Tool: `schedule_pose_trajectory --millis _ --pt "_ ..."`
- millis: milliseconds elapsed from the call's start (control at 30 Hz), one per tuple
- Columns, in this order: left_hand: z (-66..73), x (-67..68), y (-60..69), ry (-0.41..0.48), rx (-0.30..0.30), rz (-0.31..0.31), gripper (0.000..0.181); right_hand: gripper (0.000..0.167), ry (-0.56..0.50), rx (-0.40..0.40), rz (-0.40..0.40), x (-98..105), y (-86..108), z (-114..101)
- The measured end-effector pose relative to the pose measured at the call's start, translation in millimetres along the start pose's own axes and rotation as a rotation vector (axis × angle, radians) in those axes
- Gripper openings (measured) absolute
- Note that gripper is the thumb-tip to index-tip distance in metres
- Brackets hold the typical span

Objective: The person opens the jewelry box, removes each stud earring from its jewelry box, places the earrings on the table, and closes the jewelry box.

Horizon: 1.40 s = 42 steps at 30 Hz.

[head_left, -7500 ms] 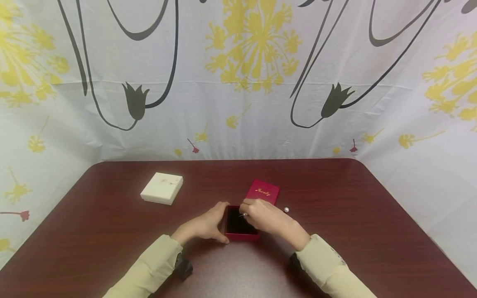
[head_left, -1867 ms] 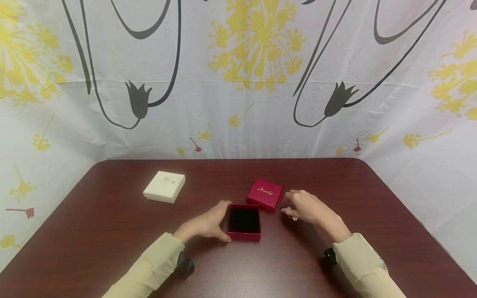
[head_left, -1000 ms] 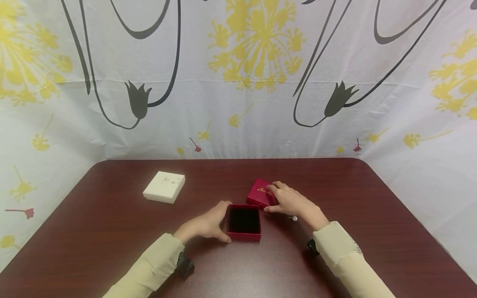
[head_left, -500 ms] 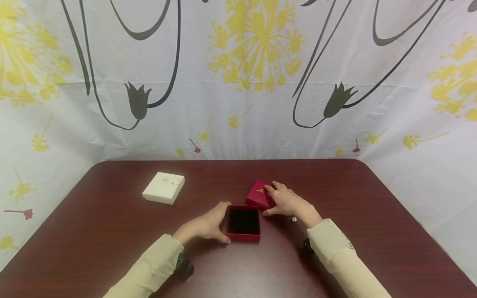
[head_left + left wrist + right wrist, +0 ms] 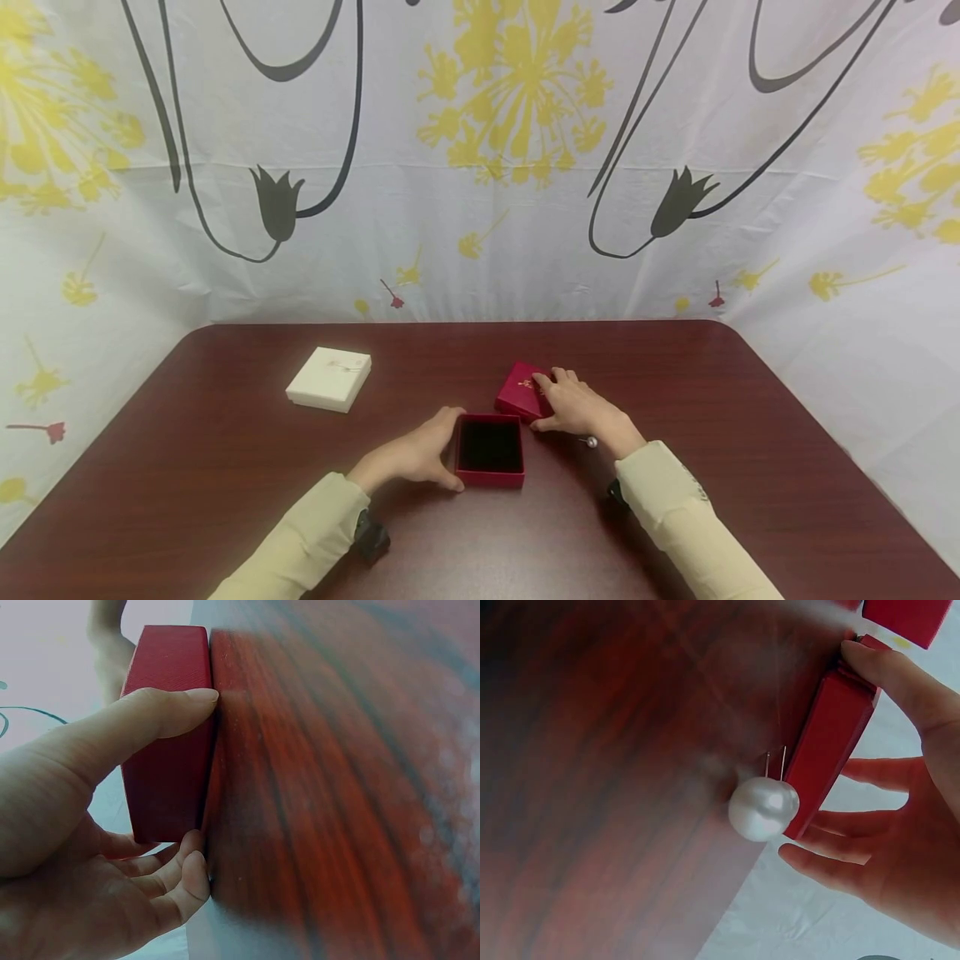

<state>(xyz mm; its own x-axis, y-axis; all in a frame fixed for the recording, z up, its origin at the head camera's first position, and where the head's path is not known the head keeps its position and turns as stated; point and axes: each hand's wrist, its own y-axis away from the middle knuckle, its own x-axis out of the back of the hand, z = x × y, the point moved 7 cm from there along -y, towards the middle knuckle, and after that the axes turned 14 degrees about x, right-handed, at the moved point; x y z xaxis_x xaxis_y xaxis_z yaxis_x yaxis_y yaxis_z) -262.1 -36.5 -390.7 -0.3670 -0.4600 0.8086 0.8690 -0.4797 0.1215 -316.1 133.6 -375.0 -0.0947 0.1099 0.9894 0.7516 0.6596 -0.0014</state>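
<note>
My left hand (image 5: 412,450) holds the red jewelry box base (image 5: 489,479) at its left side, thumb on the near wall and fingers behind, as the left wrist view shows. A black pad lines the base. My right hand (image 5: 581,408) grips the red box lid (image 5: 516,393), which lies top up with gold lettering partly covered by the fingers. In the right wrist view the thumb presses one end of the lid (image 5: 829,735), with the fingers at its other side. Pearl earrings (image 5: 759,810) with thin metal posts lie on the table beside the lid, under my right wrist.
A white lidded box (image 5: 330,379) with a small printed design sits at the back left of the dark red wooden table (image 5: 225,467). Behind the table hangs a white curtain (image 5: 465,292) with yellow and grey flower prints.
My right hand first worked over the base, then set the pearl earrings down right of the lid, and moved left onto the lid. My left hand stays on the base.
</note>
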Motion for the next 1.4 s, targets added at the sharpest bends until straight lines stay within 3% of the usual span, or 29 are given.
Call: schedule_pose_trajectory --millis 667,1167,1400 --pt "-0.9 -1.1 0.1 0.005 0.000 0.005 0.089 0.076 -0.037 -0.028 0.073 10 6.6 0" --pt "-1.2 -0.6 -0.1 -0.002 0.011 0.007 0.089 0.077 0.001 0.055 0.219 28 11.2 -10" --pt "-0.6 0.6 0.4 -0.008 0.019 0.008 0.088 0.076 0.028 0.167 0.286 34 13.5 -24"
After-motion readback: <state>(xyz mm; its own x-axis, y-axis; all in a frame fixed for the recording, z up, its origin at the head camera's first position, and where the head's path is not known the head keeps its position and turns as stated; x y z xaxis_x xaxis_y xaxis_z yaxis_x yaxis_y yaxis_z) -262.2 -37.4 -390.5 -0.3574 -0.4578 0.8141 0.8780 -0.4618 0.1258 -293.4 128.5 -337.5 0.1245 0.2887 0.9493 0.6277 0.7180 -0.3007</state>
